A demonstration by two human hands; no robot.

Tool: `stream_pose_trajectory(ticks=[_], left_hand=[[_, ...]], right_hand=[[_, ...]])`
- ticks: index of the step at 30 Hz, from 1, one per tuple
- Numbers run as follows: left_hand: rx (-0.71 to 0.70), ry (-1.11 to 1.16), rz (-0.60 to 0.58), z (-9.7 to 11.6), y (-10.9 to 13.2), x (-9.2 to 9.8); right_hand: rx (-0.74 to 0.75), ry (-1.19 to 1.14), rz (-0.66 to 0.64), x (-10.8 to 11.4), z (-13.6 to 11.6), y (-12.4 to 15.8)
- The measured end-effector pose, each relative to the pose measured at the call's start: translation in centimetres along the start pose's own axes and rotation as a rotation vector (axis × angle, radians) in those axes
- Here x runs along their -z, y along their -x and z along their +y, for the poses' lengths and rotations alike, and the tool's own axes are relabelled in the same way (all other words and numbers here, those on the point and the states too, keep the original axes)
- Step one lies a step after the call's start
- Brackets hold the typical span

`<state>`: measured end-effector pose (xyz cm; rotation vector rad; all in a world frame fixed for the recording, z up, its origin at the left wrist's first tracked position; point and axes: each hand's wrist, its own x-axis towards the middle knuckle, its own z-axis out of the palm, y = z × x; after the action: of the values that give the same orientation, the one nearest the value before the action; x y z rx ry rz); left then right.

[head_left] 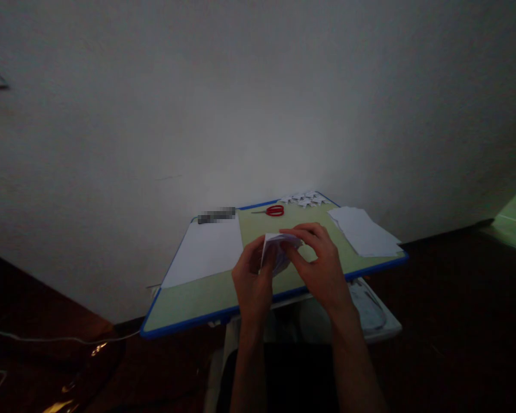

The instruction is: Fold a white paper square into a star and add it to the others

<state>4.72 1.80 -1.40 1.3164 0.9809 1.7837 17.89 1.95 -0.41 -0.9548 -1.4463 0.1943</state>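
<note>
Between both hands, above the front part of the table, is a folded piece of white paper (279, 258). My left hand (253, 275) is closed on its left side, thumb against the paper's inner face. The fingers and thumb of my right hand (320, 261) pinch its upper right edge. The paper stands partly opened out, with several layers or folds showing; its far side is hidden. Beyond the hands, a pair of scissors with red handles (275, 211) lies with its blades pointing left.
A light green table (189, 312) with a blue rim stands against the wall. White sheets (363, 232) are stacked at the right, and a large white sheet (206, 252) lies at the left. Small folded white paper pieces (305, 199) sit at the back. A shelf (370, 312) is underneath.
</note>
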Motion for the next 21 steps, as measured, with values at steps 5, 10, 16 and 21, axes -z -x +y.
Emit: stream_pose_trajectory(ticks=[5, 10, 16, 21], left_hand=[[-0.008, 0.039, 0.036, 0.2, 0.0, 0.4], [-0.009, 0.02, -0.043, 0.7, -0.2, 1.0], [-0.022, 0.002, -0.024, 0.8, -0.3, 1.3], [0.035, 0.039, 0.111, -0.2, -0.5, 2.1]], right_hand=[[0.011, -0.077, -0.009, 0.3, 0.0, -0.1], [-0.067, -0.213, -0.109, 0.7, 0.1, 0.0], [-0.071, -0.234, -0.142, 1.1, -0.2, 0.3], [-0.003, -0.305, -0.262, 1.8, -0.1, 0.4]])
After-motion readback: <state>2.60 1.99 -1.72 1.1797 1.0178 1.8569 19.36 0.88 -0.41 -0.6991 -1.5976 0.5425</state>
